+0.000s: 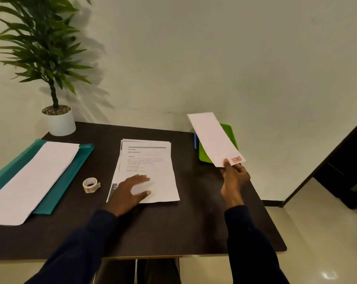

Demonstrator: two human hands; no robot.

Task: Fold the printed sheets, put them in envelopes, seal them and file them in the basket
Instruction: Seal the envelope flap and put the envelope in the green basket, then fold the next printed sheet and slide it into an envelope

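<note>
On my far left I see a potted plant (50,78) standing at the back corner of the dark table (173,228). In front of it lies a teal folder (69,177) with a pile of blank envelopes (32,181) resting on top, the pile running over the folder's near edge onto the table. Just to the right of the folder sits a small roll of tape (90,184), apart from everything else.

In the middle I have the stack of printed sheets (151,165), slightly fanned. My left hand (128,193) lies on the stack's near left corner, fingers spread flat and gripping nothing.

Further right, a blue pen (195,141) lies beside a green basket (228,132) at the table's right edge. My right hand (234,177) pinches one envelope (212,138) by its near end, thumb on top beside the reddish stamp (236,159), fingers under. The envelope is lifted and angled over the basket, covering much of it; I cannot tell whether its far end touches the basket.
</note>
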